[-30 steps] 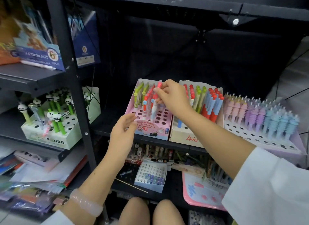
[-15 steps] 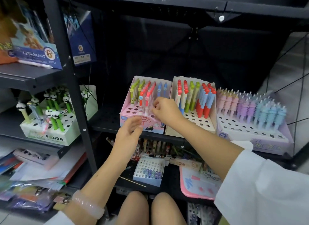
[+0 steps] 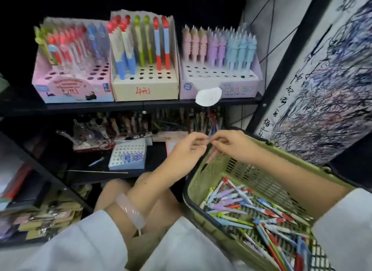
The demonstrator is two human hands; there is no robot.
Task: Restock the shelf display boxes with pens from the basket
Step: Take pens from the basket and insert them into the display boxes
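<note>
The person crouches before a dark shelf (image 3: 141, 105), with a green basket (image 3: 231, 170) at about four o'clock of the view, holding a loose heap of pens (image 3: 251, 208) in mixed colours. Both hands meet over the basket's far rim, near the centre of the view. The left hand (image 3: 185, 151) and the right hand (image 3: 231, 143) have their fingertips drawn together on what appears to be one slim pink pen (image 3: 211, 155), its lower length slanting down toward seven o'clock inside the basket wall; blur prevents a firm reading of which fingers bear the load. Judgement: the step in hand is the pick-up and readying of a single pen, not yet its placement. On the shelf at twelve o'clock stand three display boxes side by side: a pink box (image 3: 72, 89) at eleven o'clock, a cream box (image 3: 145, 89) at twelve and a lilac box (image 3: 221, 87) at one, each with open holes in its front rows. The next move calls for matching the pen to its proper box, then lifting it toward twelve o'clock, turning it upright and seating it in a free hole without disturbing the neighbouring pens. Many pens remain in the basket, so the task appears far from finished.
</note>
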